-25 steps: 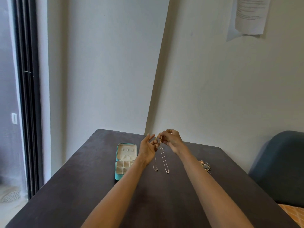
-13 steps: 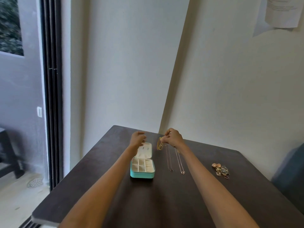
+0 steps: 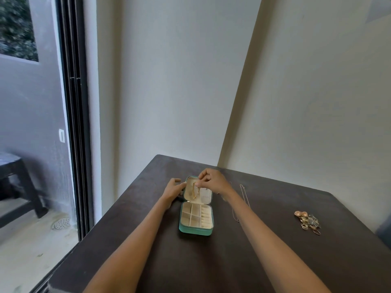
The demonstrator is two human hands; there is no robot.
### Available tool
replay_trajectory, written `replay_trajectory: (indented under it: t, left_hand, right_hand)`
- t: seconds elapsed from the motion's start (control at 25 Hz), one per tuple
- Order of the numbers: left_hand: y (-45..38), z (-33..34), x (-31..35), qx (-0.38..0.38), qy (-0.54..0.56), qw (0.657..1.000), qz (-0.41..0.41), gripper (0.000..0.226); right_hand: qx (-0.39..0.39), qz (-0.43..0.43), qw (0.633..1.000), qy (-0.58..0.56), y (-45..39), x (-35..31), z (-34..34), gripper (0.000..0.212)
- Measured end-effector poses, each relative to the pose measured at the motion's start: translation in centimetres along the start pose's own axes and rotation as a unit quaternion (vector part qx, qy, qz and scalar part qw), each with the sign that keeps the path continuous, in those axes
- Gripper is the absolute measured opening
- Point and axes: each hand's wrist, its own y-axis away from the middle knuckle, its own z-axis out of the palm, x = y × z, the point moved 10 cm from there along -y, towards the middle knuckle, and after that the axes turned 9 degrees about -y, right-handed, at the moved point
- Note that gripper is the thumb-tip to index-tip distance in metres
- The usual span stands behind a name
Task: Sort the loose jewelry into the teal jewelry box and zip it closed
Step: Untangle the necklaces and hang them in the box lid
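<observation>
1. The right hand (image 3: 213,181) is pinching a gold chain bracelet (image 3: 195,190) and dangling it over the cream-lined lid of the open teal zip-around jewelry box (image 3: 195,231) on the dark wooden table (image 3: 296,261).
2. The left hand (image 3: 173,189) is touching the lid's left edge, fingers loosely spread.
3. Judging by this, the first piece is going in; next it needs lowering and releasing.
4. Thin chain necklaces (image 3: 244,195) and a heap of small gold rings and earrings (image 3: 307,222) are waiting to the right.
</observation>
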Motion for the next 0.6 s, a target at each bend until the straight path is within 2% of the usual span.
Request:
replay_trajectory:
  t: [0.16,0.32,0.6]
  left_hand:
    - [0.7,-0.8,-0.1,0.011,0.022,0.999,0.045,0.035]
    - [1.2,-1.2,0.5,0.037,0.02,0.994,0.103,0.031]
    - [1.4,-0.9,1.0,0.032,0.021,0.988,0.149,0.025]
  right_hand:
    - [-0.035,0.011,0.998,0.055,-1.0,0.7,2.2,0.021]
    - [0.018,0.001,0.99,0.138,-2.2,1.1,2.6,0.022]
    - [0.06,-0.045,0.984,0.164,-3.2,0.6,3.0,0.01]
